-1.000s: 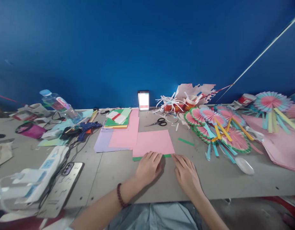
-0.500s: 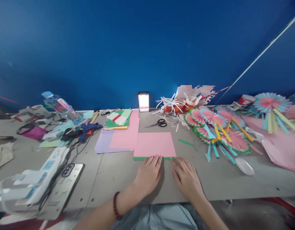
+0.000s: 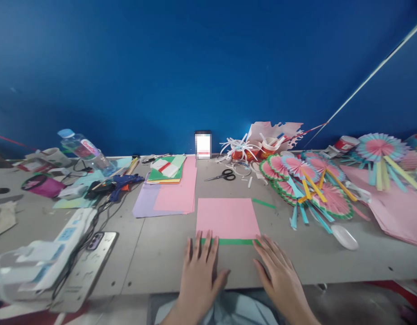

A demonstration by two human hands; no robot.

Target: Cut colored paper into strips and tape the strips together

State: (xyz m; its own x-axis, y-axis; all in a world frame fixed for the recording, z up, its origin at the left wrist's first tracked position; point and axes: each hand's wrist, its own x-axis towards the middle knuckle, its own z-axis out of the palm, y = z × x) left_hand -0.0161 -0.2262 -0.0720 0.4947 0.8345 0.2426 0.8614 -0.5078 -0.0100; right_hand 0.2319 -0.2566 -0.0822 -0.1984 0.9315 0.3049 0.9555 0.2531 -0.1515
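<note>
Resting palm down near the front of the table (image 3: 164,259), both hands are lying flat, fingers spread; we are not seeing either one closing around anything. We are finding the pink sheet (image 3: 228,216) just beyond and between them. The left hand (image 3: 199,275) is laying its fingertips over the sheet's near left corner, and the right hand (image 3: 279,275) is covering the near right corner with its own. How hard they are pressing, we are not able to tell. The green border (image 3: 235,242) is running along the near edge, showing between the hands.

Checking edges, we are seeing gray tabletop spanning from the border to the table's near edge. More tabletop is stretching left toward the phone (image 3: 84,271), well apart. On the far left, the larger pink sheet (image 3: 183,189) is lying just beside the sheet's left edge. Past the far edge, we are leaving a band of tabletop before the scissors (image 3: 225,175). The loose green strip (image 3: 264,203) is sitting right at the far right corner, and the paper fans (image 3: 310,176) are spreading farther right.
</note>
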